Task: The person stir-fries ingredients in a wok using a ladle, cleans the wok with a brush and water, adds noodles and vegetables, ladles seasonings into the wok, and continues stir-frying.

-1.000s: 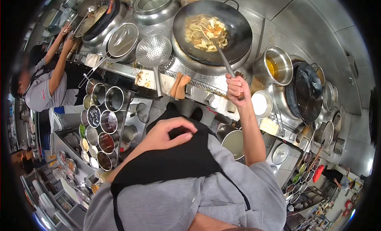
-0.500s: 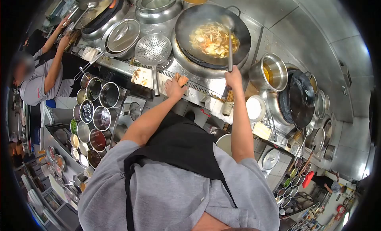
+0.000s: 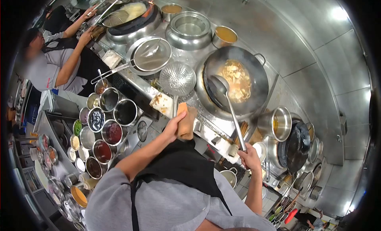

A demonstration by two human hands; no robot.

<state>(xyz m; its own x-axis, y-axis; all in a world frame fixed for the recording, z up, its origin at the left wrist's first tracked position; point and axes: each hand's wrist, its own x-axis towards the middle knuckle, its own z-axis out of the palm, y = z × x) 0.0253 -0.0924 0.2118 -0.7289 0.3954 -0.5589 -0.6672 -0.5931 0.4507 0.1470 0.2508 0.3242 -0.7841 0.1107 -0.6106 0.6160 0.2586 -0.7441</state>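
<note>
My right hand (image 3: 251, 156) is closed around the end of a long metal ladle (image 3: 234, 115). The ladle's bowl hangs over the near left rim of a black wok (image 3: 258, 82). Inside the wok, noodle-like strips and pale pieces (image 3: 236, 78) lie in cloudy brownish liquid. My left hand (image 3: 172, 127) grips a folded tan and orange cloth (image 3: 185, 123), held in front of the stove edge and apart from the wok. Just behind that cloth lies a perforated skimmer (image 3: 177, 78), its handle partly hidden by the cloth and hand.
Wire strainers (image 3: 152, 54) rest left of the skimmer. Pots of orange liquid (image 3: 225, 34) stand behind. Sauce containers (image 3: 104, 151) fill the left side. A steel pot (image 3: 274, 123) and a second wok (image 3: 298, 141) are on the right. A co-worker (image 3: 59, 64) cooks at far left.
The ladle has come out of the food toward me, to the wok's near left rim. My left hand has lifted the cloth off the stove edge. Liquid now surrounds the food. The view has shifted.
</note>
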